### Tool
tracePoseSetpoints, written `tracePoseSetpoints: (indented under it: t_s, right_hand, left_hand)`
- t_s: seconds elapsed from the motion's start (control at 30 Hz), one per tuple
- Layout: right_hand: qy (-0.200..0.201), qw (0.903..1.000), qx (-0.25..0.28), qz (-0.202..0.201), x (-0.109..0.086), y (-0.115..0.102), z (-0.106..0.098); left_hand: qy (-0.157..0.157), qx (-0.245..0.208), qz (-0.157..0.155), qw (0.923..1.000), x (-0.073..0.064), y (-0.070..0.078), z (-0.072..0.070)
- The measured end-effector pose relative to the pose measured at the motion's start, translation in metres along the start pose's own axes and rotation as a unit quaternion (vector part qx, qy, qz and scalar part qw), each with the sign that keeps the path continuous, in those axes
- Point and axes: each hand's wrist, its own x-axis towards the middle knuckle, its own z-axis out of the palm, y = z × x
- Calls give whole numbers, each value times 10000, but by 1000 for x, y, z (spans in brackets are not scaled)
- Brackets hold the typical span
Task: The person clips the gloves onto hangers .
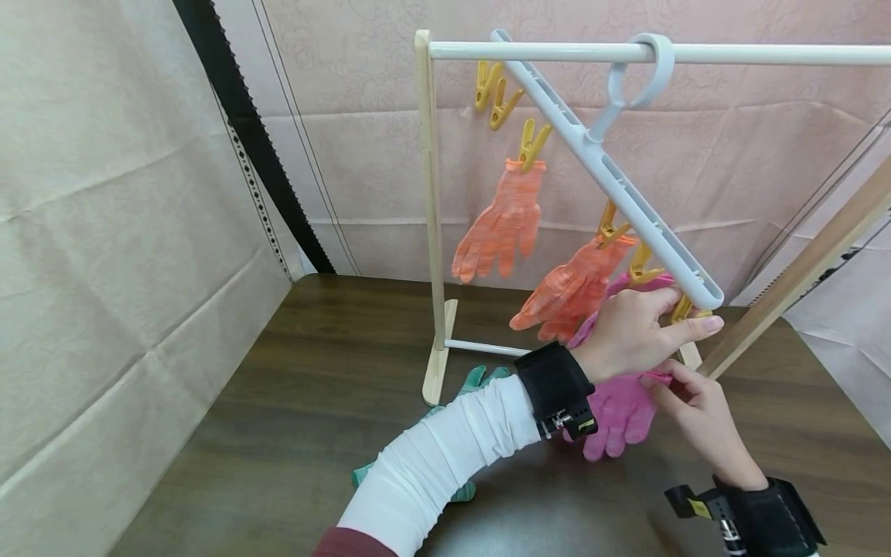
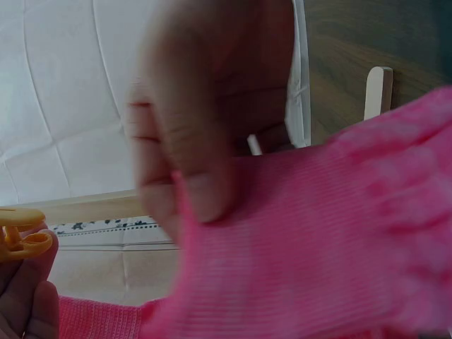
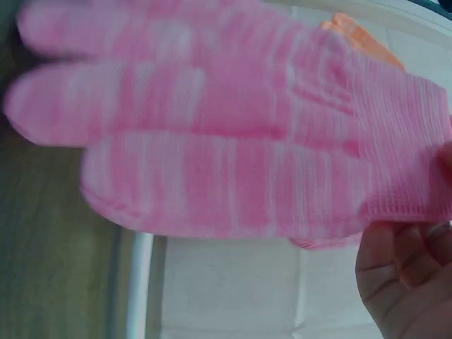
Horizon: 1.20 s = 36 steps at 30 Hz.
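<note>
pale cloth (image 1: 125,232): hangs at the far left, a black strip (image 1: 254,139) running down beside it.
green glove (image 1: 487,377): lies on the brown table (image 1: 230,449), partly hidden by the left forearm.
rack (image 1: 433,193): pale wooden posts with a white top bar; its left post stands near the green glove.
first two clips (image 1: 497,100): yellow, dangling from the hanger's far end.
first orange glove (image 1: 504,216): hangs by its cuff from a yellow clip.
second orange glove (image 1: 574,286): clipped likewise, nearer.
hanger (image 1: 612,174): light blue, slanting, its ring hooked round the top bar.
held pink glove (image 1: 619,414): below the hanger's near end, fingers down, above the table.
hung pink glove (image 1: 657,281): on a yellow clip, mostly behind the left hand.
left hand (image 1: 636,329): pinches the yellow end clip (image 1: 682,309) between thumb and fingers.
right hand (image 1: 699,410): pinches the held pink glove's cuff, below the end clip and apart from it.
</note>
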Motion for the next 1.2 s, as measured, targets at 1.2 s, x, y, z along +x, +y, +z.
tracePoseSetpoints:
  t_s: [1.2]
  right_hand:
    - [1174, 9532, 2781, 180, 6, -25, -13]
  left_hand:
    - [-548, -324, -644, 9959, -1, 6, 0]
